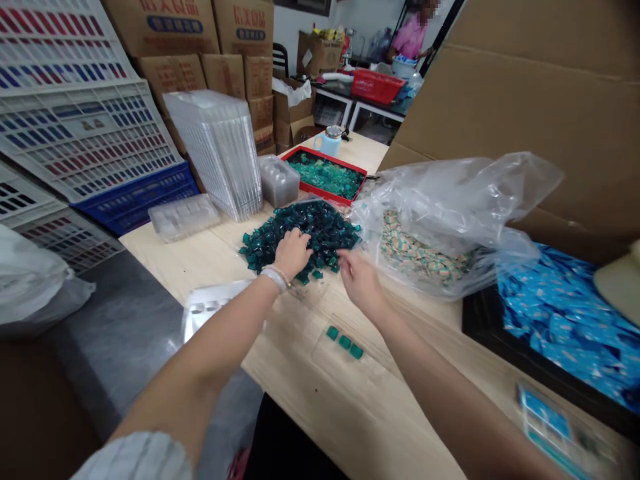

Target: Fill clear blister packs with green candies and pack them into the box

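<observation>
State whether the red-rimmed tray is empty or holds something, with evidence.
It holds something: in the red-rimmed tray, green pieces lie spread over the dark base.

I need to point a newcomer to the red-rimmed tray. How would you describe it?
On the pale wooden table, find the heap of dark green pieces under the left hand. Just beyond it, before the pale blue mug, sits a shallow rectangular tray. Unlike the clear plastic containers beside it, it has a red rim and holds lighter green pieces.
</observation>
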Demonstrator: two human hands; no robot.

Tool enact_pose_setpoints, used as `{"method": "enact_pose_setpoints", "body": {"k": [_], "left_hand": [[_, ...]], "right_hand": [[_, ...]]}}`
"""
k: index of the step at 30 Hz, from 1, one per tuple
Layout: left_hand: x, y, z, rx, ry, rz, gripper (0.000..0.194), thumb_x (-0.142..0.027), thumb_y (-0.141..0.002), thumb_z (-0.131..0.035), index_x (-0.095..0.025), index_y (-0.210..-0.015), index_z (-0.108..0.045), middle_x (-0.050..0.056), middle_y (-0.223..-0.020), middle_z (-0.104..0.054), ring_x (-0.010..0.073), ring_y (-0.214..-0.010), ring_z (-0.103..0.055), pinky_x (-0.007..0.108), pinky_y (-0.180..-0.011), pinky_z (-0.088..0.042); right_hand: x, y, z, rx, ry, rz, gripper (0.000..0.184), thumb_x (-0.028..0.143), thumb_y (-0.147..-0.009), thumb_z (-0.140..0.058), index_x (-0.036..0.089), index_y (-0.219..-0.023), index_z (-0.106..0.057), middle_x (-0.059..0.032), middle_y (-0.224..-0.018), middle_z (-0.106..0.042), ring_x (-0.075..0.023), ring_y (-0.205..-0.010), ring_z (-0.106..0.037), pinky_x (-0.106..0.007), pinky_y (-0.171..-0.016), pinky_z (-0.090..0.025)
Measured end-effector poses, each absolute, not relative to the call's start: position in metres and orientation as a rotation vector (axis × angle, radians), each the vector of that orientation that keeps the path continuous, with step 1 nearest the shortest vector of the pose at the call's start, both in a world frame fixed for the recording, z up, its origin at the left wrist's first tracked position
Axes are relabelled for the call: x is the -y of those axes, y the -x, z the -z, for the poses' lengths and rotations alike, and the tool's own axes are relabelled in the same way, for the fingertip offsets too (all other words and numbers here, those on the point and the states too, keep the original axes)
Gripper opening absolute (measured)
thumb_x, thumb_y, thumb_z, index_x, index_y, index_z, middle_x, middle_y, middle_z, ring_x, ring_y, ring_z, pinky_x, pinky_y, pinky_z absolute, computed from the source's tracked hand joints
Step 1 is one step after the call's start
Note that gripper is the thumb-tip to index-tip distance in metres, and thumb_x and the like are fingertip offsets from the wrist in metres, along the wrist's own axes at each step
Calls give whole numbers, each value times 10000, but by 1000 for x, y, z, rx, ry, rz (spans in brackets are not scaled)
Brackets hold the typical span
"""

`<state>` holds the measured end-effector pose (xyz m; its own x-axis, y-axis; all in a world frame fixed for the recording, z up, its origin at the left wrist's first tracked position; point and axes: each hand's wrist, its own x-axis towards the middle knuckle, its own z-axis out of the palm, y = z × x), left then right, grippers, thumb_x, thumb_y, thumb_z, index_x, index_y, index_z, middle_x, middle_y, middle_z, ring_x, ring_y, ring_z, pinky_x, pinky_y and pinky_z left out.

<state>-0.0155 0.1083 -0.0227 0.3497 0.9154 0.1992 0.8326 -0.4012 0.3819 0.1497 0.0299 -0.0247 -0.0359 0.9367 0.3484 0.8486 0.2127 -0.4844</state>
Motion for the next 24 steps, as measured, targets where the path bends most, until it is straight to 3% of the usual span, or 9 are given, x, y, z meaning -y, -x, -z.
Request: {"method": "enact_pose_setpoints", "body": {"k": [2,6,11,14,16,18,21,24], "left_hand": [[-110,7,28,-1609,-2449,-470,250,-207,-729,-531,-173,-976,-557,96,-944,-507,233,-901,-452,341,-749,-374],[-98,15,36,-1517,-2479,-539,120,-176,-742,-507,-183,-838,-579,75,-846,-535,218,-873,-463,323,-754,-358],[-96,32,34,-1362,-1971,-909,130,-272,-693,-578,-178,-781,-567,17,-697,-549,149,-666,-501,262,-643,-389],[-94,29,34,-1261,-1583,-930,117,-238,-710,-526,-166,-796,-558,4,-659,-547,130,-597,-508,246,-579,-405],[-91,25,34,-1261,-1481,-906,136,-163,-710,-482,-159,-823,-559,19,-702,-557,142,-649,-534,263,-608,-426],[-88,20,33,-1352,-1566,-998,191,-117,-686,-494,-165,-851,-578,52,-852,-567,176,-825,-534,311,-730,-424],[-85,13,25,-1387,-1723,-1190,244,-127,-671,-545,-190,-897,-611,68,-1083,-507,213,-1057,-420,351,-895,-338],[-79,2,17,-1098,-1533,-1039,186,-203,-725,-508,-168,-860,-631,63,-910,-584,176,-874,-522,310,-777,-417]], "right_hand": [[-75,-143,29,1861,1663,-249,315,90,-719,-419,170,-982,-572,-84,-923,-553,-187,-841,-516,-319,-764,-393],[-110,-152,53,1769,1642,-481,191,101,-650,-483,165,-783,-603,-34,-739,-530,-163,-711,-498,-327,-725,-394],[-104,-167,68,1653,1588,-586,136,165,-668,-449,172,-739,-565,-6,-692,-526,-131,-618,-480,-300,-641,-402],[-95,-161,62,1573,1557,-668,129,218,-679,-444,172,-742,-546,4,-655,-528,-122,-582,-485,-275,-581,-404],[-87,-155,53,1470,1497,-820,134,256,-673,-476,172,-756,-541,17,-638,-531,-109,-557,-489,-258,-557,-401],[-76,-149,43,1293,1400,-1049,163,285,-636,-548,171,-753,-544,28,-635,-543,-94,-543,-493,-246,-555,-398],[-63,-143,30,1018,1265,-1344,227,302,-563,-642,168,-720,-546,38,-610,-561,-79,-517,-498,-234,-549,-388],[-52,-140,21,898,1177,-1501,238,305,-543,-666,162,-680,-534,39,-582,-571,-69,-484,-499,-222,-527,-380]]}}
